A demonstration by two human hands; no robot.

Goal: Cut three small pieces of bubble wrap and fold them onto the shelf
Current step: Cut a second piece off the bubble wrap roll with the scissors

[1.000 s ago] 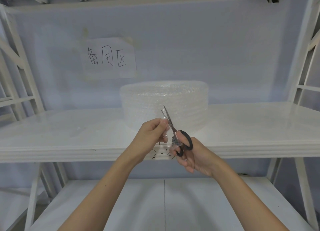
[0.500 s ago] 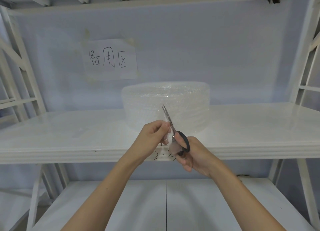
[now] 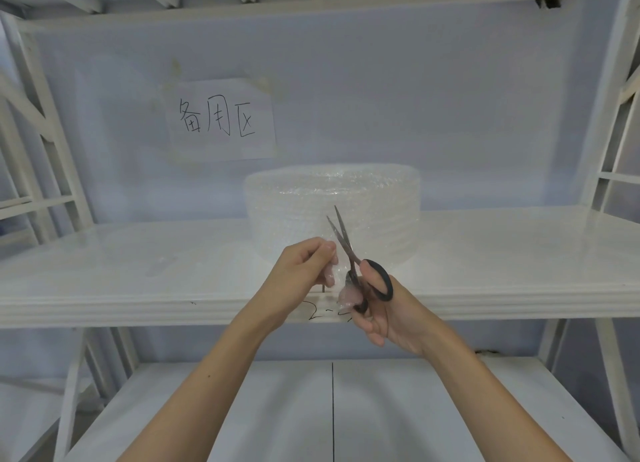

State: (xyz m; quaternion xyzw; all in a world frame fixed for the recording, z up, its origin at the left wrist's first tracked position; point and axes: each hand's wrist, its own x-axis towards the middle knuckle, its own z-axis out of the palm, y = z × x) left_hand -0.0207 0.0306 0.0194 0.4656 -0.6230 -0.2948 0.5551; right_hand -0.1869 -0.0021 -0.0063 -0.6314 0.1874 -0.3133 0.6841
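Observation:
A clear bubble wrap roll (image 3: 332,205) stands on the white middle shelf (image 3: 138,260). In front of it, my left hand (image 3: 304,265) pinches a loose strip of bubble wrap (image 3: 334,271) that runs across to my right hand. My right hand (image 3: 388,309) grips black-handled scissors (image 3: 356,260), fingers through the loops. The blades point up and are slightly apart, with the strip between them.
A paper sign (image 3: 221,118) with handwritten characters is taped to the back wall. A lower white shelf (image 3: 332,409) lies under my arms. White rack posts stand at the left (image 3: 38,122) and right (image 3: 609,115).
The scissor blades, shut before, have parted a little at the tips. Both hands stay in about the same place on the strip.

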